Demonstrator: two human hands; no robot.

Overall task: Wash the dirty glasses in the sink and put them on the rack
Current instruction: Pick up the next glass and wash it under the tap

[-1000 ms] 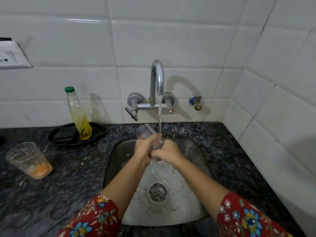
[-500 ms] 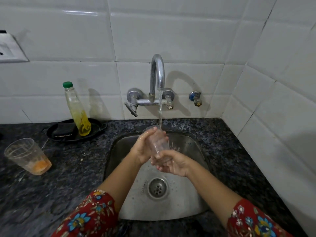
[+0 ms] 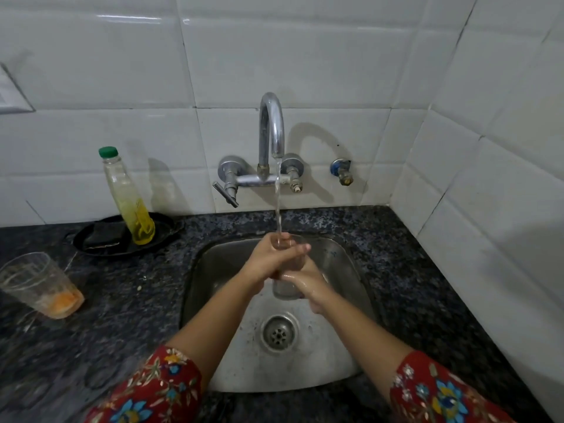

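Observation:
Over the steel sink (image 3: pixel 345 270) I hold a clear glass (image 3: pixel 285 290) upright under the running tap (image 3: pixel 271 129). Water streams into its mouth. My left hand (image 3: pixel 271 257) wraps around the upper part of the glass, and my right hand (image 3: pixel 308 285) grips its lower part. Most of the glass is hidden by my fingers. A second dirty glass (image 3: pixel 41 283) with orange residue at its bottom stands on the dark counter at the far left. No rack is in view.
A black tray (image 3: pixel 164 228) behind the sink's left side carries a dark scrub pad (image 3: pixel 105 236) and a green-capped bottle of yellow liquid (image 3: pixel 129 199). White tiled walls close the back and right. A small valve (image 3: pixel 343 172) sticks out right of the tap.
The glass went from tilted between my hands to upright under the stream. My left hand moved up around its rim end; my right hand now holds its lower part.

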